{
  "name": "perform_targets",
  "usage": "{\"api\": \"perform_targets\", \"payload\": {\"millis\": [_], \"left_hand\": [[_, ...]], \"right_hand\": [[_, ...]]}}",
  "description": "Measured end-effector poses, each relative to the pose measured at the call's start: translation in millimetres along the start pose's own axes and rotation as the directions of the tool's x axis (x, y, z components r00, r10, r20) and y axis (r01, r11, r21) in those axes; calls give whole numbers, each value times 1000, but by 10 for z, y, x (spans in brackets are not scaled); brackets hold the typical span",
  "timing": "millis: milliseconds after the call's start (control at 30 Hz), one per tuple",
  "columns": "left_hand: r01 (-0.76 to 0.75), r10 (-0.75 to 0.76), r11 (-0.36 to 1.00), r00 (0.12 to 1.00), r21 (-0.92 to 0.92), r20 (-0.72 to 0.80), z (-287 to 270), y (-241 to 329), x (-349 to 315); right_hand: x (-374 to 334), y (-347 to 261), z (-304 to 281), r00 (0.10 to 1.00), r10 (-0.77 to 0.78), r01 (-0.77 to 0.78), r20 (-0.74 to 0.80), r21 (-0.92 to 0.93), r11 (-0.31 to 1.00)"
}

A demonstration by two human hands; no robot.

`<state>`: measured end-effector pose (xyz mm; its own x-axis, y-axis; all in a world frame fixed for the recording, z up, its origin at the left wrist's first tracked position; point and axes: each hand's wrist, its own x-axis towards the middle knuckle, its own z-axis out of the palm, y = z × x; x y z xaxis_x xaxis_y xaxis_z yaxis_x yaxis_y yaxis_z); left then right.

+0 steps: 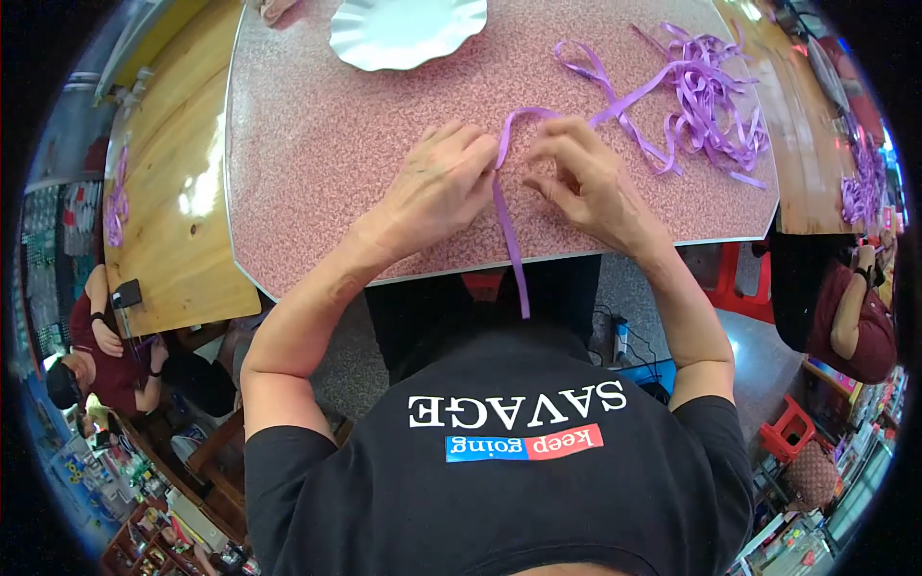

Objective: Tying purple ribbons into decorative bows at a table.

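Observation:
A narrow purple ribbon (510, 235) runs between my two hands, its loose end hanging over the near edge of the pink speckled table (327, 163). My left hand (442, 182) is closed, pinching the ribbon at its fingertips. Above the table, my right hand (586, 178) has its fingers curled with a gap between thumb and forefinger. A stretch of the ribbon arches up from the left fingertips and passes behind the right fingers; whether those fingers touch it is hidden. Further right, the ribbon leads toward a tangled purple ribbon pile (715, 101).
A white plate with a wavy rim (408, 29) lies at the table's far side. Wooden tables (173, 182) flank mine. One person (115, 355) sits at the left, another (860, 317) at the right. Red stools (788, 429) stand at the lower right.

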<state>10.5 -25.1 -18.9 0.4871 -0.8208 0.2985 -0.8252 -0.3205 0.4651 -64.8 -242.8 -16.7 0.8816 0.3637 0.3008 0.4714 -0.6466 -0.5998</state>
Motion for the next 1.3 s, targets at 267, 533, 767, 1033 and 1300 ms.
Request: {"api": "perform_targets", "payload": {"millis": [267, 533, 767, 1033, 1300], "left_hand": [[287, -422, 118, 881, -951, 213, -162, 59, 153], [349, -234, -237, 885, -907, 402, -198, -7, 163], [78, -408, -343, 885, -936, 223, -138, -215, 235], [187, -445, -166, 862, -968, 243, 25, -216, 201], [228, -415, -76, 878, -971, 239, 210, 95, 293]], "right_hand": [[178, 28, -88, 990, 137, -135, 19, 372, 918], [212, -18, -318, 896, 297, -411, 329, 362, 837], [113, 202, -95, 994, 89, -95, 69, 96, 991], [94, 242, -280, 987, -127, 144, 100, -182, 973], [123, 164, -193, 978, 77, -101, -193, -118, 988]]}}
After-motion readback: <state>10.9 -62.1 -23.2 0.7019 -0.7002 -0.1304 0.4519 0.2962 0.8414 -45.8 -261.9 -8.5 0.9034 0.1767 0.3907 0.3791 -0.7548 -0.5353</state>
